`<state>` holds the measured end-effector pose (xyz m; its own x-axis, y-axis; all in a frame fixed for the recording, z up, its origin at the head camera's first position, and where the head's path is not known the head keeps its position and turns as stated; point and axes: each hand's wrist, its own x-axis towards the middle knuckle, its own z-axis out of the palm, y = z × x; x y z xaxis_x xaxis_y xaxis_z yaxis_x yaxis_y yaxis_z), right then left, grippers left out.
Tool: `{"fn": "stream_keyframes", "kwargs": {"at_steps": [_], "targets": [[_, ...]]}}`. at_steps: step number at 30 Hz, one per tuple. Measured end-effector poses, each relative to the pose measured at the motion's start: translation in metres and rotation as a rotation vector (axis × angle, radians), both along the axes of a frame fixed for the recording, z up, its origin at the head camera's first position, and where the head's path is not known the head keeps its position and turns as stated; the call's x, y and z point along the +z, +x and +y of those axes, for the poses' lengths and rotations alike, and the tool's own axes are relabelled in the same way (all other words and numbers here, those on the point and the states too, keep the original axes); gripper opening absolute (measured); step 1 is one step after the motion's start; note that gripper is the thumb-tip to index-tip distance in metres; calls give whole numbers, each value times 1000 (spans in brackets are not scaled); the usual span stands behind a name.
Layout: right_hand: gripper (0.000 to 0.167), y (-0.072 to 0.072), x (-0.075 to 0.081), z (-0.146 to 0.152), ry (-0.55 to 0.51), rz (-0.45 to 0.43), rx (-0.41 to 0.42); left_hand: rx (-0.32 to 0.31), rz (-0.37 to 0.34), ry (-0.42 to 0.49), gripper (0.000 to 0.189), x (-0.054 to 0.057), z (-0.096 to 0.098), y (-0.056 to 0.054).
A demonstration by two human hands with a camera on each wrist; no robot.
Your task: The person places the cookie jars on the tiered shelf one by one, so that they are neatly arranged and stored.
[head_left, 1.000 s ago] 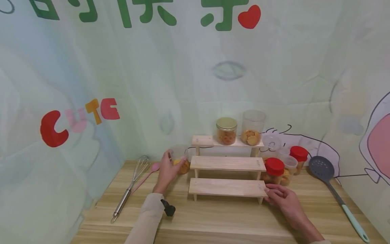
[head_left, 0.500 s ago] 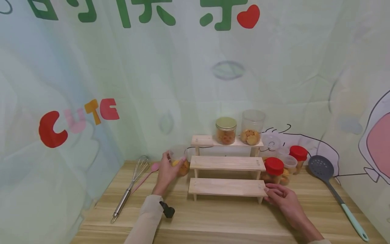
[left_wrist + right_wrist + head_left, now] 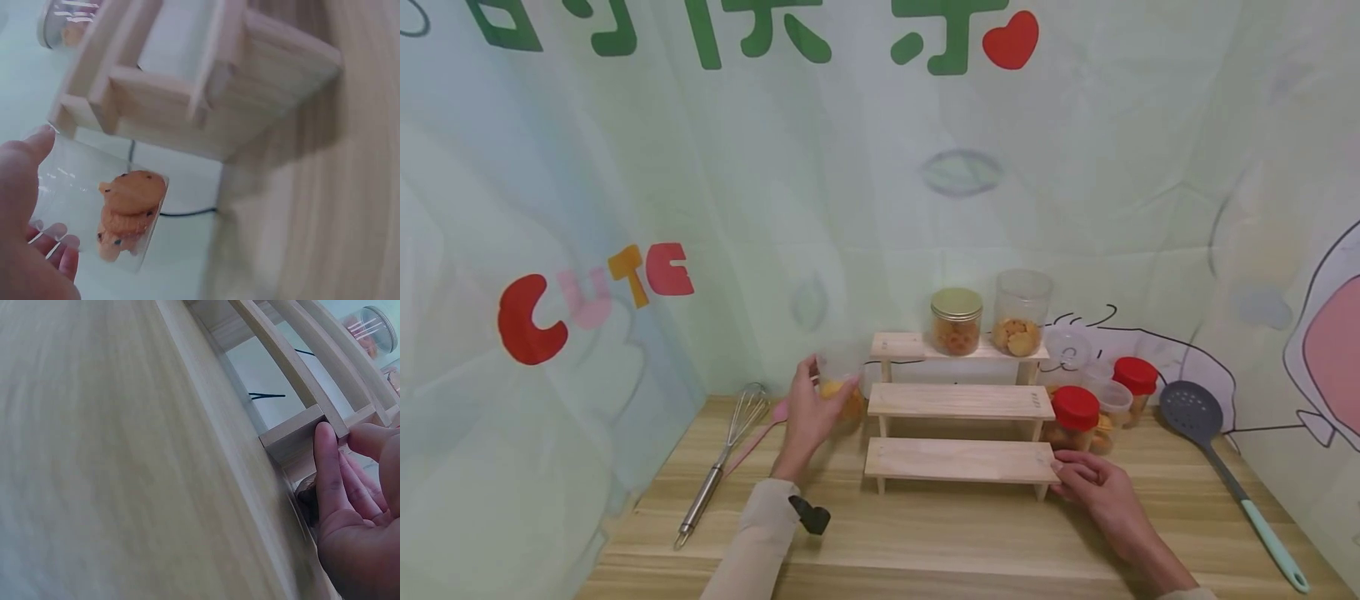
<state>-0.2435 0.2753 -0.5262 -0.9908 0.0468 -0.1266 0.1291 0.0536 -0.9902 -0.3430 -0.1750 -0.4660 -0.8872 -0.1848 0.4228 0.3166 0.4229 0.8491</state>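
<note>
My left hand [image 3: 808, 417] grips a clear jar [image 3: 841, 367] left of the three-step wooden stand [image 3: 958, 458]. Thumb and fingers go around its side, and the left wrist view shows cookies [image 3: 132, 203] with dark chips at its bottom. The jar is raised off the table. My right hand [image 3: 1101, 496] pinches the right end of the lowest step between thumb and fingers, also seen in the right wrist view, where the hand [image 3: 362, 506] is at the board's corner. On the top step stand a gold-lidded jar [image 3: 957, 323] and a lidless cookie jar [image 3: 1021, 317].
Red-lidded jars [image 3: 1075, 410] and a clear-topped tub [image 3: 1112, 404] crowd the stand's right side. A slotted skimmer [image 3: 1193, 412] lies farther right. On the left lie a whisk [image 3: 722, 467] and a pink spoon [image 3: 756, 442]. A printed cloth [image 3: 820, 208] hangs behind the table.
My left hand has lifted the jar of cookies slightly up from the table beside the stand. The right hand has stayed on the lowest step.
</note>
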Motion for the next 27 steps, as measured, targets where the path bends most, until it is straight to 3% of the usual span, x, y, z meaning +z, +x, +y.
{"fn": "stream_keyframes", "kwargs": {"at_steps": [13,20,27], "targets": [[58,0,1,0,-9,-3,8,76,238,117,87,56,16,5],[59,0,0,0,1,-4,2,28,272,130,84,80,29,4],[58,-1,0,-1,10,0,-6,-36,242,121,77,85,51,-4]]}}
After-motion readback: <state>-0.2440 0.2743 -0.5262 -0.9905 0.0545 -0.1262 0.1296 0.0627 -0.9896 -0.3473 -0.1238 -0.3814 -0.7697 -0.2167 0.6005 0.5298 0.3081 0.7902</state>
